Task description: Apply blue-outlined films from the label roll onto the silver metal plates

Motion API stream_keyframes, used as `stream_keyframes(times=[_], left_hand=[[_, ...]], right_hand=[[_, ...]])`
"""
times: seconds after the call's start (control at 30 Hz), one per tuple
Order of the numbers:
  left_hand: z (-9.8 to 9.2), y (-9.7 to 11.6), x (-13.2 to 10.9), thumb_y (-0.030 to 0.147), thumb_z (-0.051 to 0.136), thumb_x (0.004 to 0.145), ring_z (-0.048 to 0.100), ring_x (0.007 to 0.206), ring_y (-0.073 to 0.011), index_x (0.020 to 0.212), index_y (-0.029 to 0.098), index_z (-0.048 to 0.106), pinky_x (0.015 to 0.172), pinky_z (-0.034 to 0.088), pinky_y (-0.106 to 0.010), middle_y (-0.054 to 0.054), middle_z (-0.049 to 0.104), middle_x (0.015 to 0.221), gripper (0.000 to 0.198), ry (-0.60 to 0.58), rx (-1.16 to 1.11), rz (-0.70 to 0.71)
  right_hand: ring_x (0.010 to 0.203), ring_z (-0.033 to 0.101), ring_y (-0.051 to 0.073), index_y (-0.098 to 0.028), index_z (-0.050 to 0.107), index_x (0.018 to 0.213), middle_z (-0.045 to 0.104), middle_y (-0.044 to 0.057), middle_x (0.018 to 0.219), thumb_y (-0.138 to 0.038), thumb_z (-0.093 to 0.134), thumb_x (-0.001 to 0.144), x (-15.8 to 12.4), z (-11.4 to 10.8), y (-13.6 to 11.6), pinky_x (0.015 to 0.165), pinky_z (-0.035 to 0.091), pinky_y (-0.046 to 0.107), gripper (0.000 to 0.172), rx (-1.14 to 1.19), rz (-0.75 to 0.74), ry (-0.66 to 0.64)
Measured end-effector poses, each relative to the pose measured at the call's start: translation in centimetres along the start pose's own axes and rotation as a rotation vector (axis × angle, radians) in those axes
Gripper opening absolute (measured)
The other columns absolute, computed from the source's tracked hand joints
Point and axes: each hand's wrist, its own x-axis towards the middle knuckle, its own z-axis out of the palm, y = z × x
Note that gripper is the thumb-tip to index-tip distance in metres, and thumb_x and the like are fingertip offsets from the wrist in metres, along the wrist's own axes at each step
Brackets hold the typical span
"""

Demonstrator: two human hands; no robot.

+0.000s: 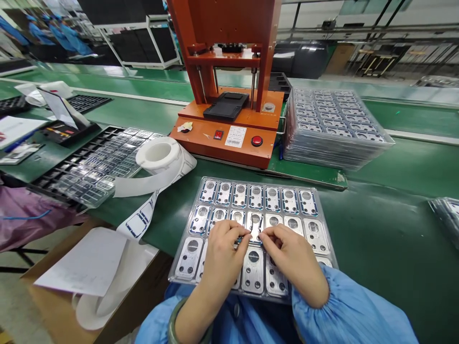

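A clear plastic tray (327,217) lies before me with rows of silver metal plates (316,235), each with a round window and small holes. Both my hands work over a plate in the middle row. My left hand (223,251) pinches at its left edge, and my right hand (289,248) pinches at its right edge. Between the fingertips, a thin dark-edged adhesive frame (261,221) shows over the plate. Plates in the back row and the left of the middle row carry blue-edged frames; visible front-row plates look bare.
An orange press (201,138) stands behind the tray. Right of it rises a stack of filled trays (333,143). To the left are a roll of adhesive labels (175,165), a black tray (53,167) of parts and a cardboard box (132,291). Another person's pink sleeve (36,215) is at far left.
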Motion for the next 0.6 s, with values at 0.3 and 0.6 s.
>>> stream_keyframes(times=[0.3,0.6], left_hand=[[-0.5,0.4,0.3,0.016,0.056,0.082,0.053,0.087,-0.0206,0.079,0.020,0.063,0.079,0.043,-0.038,-0.003,0.061,0.085,0.008,-0.095,0.013,-0.030],[-0.9,1.0,0.3,0.012,0.062,0.076,0.053,0.090,-0.0210,0.077,0.021,0.062,0.082,0.043,-0.039,-0.003,0.059,0.087,0.009,-0.138,-0.036,-0.115]], right_hand=[[0.061,0.056,0.015,-0.022,0.064,0.074,0.058,-0.002,0.068,-0.025,0.049,0.087,-0.1,-0.1,0.0,0.057,0.039,0.027,0.020,-0.035,-0.038,-0.024],[0.058,0.060,0.019,-0.026,0.061,0.076,0.063,-0.001,0.068,-0.042,0.048,0.084,-0.2,0.6,1.9,0.051,0.042,0.028,0.022,-0.036,-0.046,-0.090]])
